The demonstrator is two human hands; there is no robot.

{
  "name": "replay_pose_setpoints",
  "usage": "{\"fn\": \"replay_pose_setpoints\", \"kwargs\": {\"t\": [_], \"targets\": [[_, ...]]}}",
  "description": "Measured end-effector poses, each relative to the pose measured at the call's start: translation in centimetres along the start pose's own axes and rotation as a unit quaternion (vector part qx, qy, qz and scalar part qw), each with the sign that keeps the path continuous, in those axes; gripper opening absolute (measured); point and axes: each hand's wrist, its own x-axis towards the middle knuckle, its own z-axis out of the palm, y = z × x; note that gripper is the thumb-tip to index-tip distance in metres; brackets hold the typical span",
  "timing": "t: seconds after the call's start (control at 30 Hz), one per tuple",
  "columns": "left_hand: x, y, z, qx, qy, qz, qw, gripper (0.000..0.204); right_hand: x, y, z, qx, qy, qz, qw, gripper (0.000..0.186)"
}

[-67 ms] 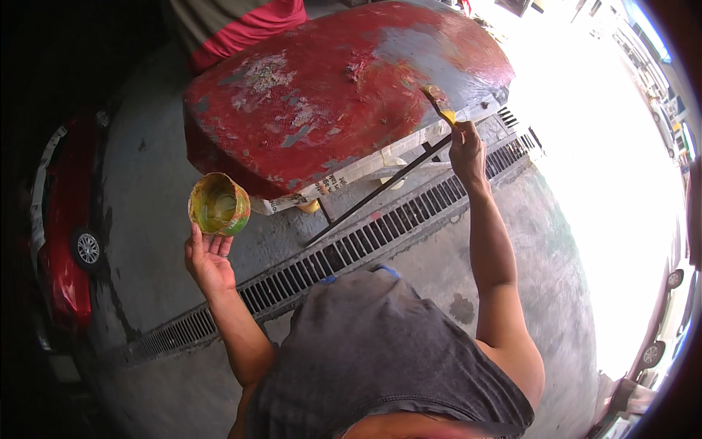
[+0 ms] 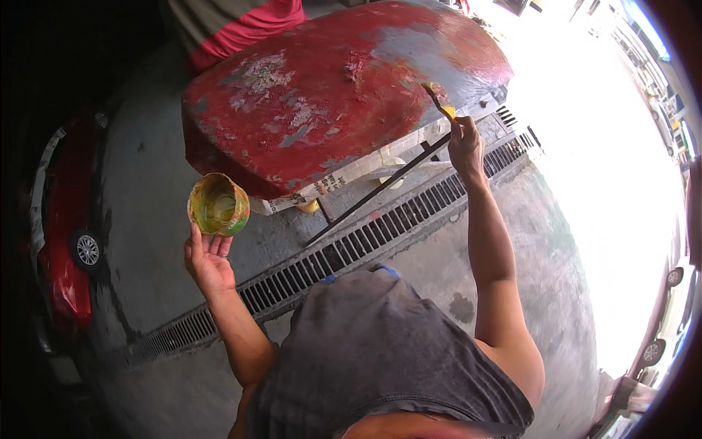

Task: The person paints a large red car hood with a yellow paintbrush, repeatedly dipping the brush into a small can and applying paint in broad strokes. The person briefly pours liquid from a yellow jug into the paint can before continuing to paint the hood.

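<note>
In the head view, a brush (image 2: pixel 440 101) is grasped in the right grip (image 2: pixel 466 146), its bristles extended over a red-and-grey panel (image 2: pixel 322 95); contact cannot be told. A stained tub (image 2: pixel 237 218) is held from below by the left grip (image 2: pixel 212 267). The concrete floor (image 2: pixel 153 168) is crossed by a drain grate (image 2: pixel 373 234); a red car (image 2: pixel 66 219) is seen at left. The panel's near edge is lined with printed paper (image 2: pixel 338 179).

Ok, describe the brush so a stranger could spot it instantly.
Find the big red panel with grey patches, upper middle. Near its lower right edge, the right hand holds the brush. Unlike the round, paint-smeared pot in the left hand, it has dark bristles meeting a yellow part.
</note>
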Motion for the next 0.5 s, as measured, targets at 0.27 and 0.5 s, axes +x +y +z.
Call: {"fn": "replay_pose_setpoints", "kwargs": {"t": [0.27,0.5], "targets": [[0.2,-0.1,-0.4,-0.009,0.015,-0.005,1.0,0.038,-4.4,2.6,2.3,-0.023,-0.03,-0.01,0.999,0.012],[1.0,-1.0,-0.3,-0.02,0.001,-0.014,1.0,0.037,-9.6,0.7,0.7,0.004,-0.052,-0.046,0.998,0.009]]}}
